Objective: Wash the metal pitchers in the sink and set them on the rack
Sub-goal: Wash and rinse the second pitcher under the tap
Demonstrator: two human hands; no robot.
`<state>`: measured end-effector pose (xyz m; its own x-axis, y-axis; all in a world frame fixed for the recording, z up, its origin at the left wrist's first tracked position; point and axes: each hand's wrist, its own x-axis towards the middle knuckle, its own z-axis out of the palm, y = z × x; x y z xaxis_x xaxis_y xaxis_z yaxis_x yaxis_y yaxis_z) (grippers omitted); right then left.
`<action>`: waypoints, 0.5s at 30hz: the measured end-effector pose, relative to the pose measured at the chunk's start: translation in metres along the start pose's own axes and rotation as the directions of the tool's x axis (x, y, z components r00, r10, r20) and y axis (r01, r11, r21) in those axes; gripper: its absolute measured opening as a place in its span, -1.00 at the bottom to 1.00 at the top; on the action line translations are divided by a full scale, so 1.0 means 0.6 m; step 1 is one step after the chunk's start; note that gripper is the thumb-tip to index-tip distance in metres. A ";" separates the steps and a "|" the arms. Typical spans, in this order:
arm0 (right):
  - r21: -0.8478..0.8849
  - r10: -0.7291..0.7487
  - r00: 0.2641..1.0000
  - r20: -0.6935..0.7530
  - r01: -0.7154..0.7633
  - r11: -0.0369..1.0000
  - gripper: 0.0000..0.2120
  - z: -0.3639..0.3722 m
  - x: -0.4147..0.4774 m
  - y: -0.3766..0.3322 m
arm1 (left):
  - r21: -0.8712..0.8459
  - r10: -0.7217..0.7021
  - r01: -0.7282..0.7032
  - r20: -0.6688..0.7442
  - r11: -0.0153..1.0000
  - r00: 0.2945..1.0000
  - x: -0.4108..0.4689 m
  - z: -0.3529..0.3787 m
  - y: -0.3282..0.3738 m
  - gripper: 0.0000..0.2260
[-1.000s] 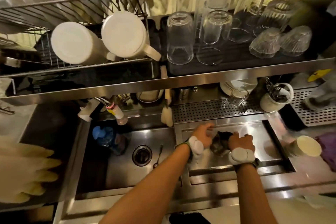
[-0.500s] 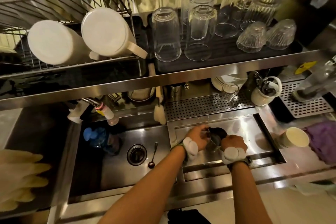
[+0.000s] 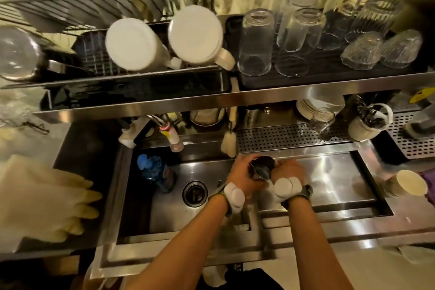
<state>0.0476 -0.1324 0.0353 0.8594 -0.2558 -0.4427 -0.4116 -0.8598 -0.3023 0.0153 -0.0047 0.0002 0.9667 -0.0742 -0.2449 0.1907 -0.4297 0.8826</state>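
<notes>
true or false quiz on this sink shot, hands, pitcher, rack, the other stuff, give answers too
1. The left hand and right hand both hold the metal pitcher above the sink. True.
2. The pitcher already sits on the wire rack. False: it is in the hands; the rack carries two white jugs.
3. The glasses on the dark mat stand mouth down. True.
4. The blue bottle stands right of the hands. False: it is in the basin, to their left.
5. The rubber gloves are being worn. False: they lie at the left beside the sink; the hands are bare.
</notes>
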 end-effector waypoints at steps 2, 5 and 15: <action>-0.081 -0.061 0.998 0.003 0.061 0.995 -0.74 0.010 -0.023 -0.035 | 0.012 0.017 -0.016 -0.061 1.000 0.998 -0.019 -0.032 -0.017 -0.47; -0.116 -0.125 0.988 0.086 0.135 0.984 -0.70 0.041 -0.054 -0.086 | 0.058 0.004 0.004 -0.136 0.998 0.991 -0.048 -0.081 -0.061 -0.38; 0.145 -0.310 0.930 0.198 0.285 0.948 -0.71 0.128 -0.148 -0.209 | 0.068 -0.104 0.128 -0.286 0.989 0.953 -0.147 -0.244 -0.168 -0.27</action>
<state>-0.0008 0.0320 0.0477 0.8668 0.1157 -0.4850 -0.1893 -0.8235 -0.5348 -0.0640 0.1766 -0.0085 0.9499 0.2310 -0.2106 0.3012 -0.4957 0.8146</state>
